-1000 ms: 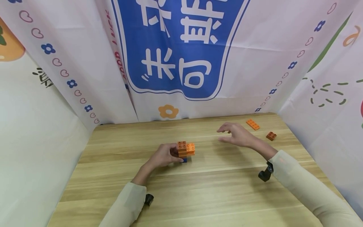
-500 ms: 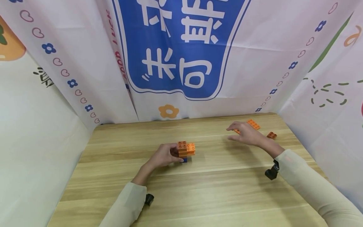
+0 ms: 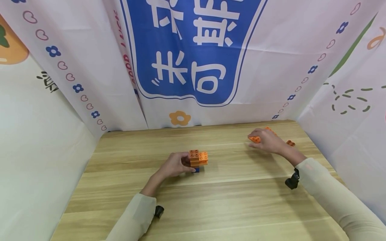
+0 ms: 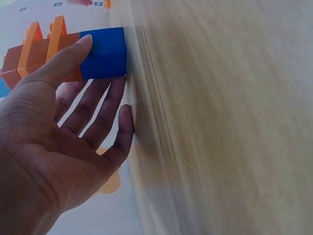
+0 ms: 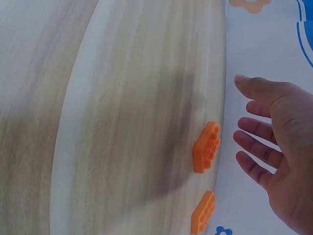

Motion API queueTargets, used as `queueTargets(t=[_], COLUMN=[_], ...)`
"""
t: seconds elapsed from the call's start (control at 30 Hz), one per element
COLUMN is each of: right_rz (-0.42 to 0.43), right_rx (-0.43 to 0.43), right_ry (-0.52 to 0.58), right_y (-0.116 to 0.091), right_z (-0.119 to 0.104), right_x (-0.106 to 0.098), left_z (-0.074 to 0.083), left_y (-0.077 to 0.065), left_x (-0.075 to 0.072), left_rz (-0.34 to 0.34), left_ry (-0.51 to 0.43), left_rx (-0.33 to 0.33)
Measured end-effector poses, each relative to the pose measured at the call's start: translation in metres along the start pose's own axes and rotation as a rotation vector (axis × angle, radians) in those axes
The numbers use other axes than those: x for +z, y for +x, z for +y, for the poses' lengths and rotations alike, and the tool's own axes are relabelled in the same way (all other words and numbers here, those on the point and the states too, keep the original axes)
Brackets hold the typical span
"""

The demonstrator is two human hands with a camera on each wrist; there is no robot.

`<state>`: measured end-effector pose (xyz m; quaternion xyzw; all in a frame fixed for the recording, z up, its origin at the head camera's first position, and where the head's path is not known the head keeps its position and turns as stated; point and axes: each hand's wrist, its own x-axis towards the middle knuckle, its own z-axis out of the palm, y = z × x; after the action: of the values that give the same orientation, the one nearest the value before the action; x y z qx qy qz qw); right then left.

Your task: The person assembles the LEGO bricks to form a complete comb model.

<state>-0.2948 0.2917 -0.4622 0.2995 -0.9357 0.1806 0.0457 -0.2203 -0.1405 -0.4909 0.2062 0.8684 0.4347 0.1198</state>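
Fingers of your left hand (image 3: 173, 164) pinch one stack (image 3: 194, 156) at three o'clock; your right hand (image 3: 266, 142), fingers parted, has plates (image 3: 255, 139) at ten and one, a brick (image 3: 291, 143) at three. Left wrist view shows the blue base (image 4: 104, 55), mostly hidden in head view. Loose: two plates, one brick.

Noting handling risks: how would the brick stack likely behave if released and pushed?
The brick stack probably moves as one stiff piece, since its parts look pressed together. It may tip toward the jutting orange plates, being tall over a narrow blue brick.
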Motion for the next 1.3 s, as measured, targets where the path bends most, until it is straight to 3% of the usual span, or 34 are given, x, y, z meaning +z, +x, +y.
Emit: queueTargets(t=[0.43,1.3], right_rz=[-0.011,0.029], right_rx=[0.096,0.083], right_ry=[-0.004,-0.008], right_y=[-0.004,-0.01], right_z=[0.016,0.046], right_x=[0.004,0.024], left_z=[-0.002,0.0], left_y=[0.0,-0.001], left_x=[-0.003,-0.002], left_rz=[-0.006,-0.006], left_ry=[-0.02,-0.018], left_rx=[0.026,0.02])
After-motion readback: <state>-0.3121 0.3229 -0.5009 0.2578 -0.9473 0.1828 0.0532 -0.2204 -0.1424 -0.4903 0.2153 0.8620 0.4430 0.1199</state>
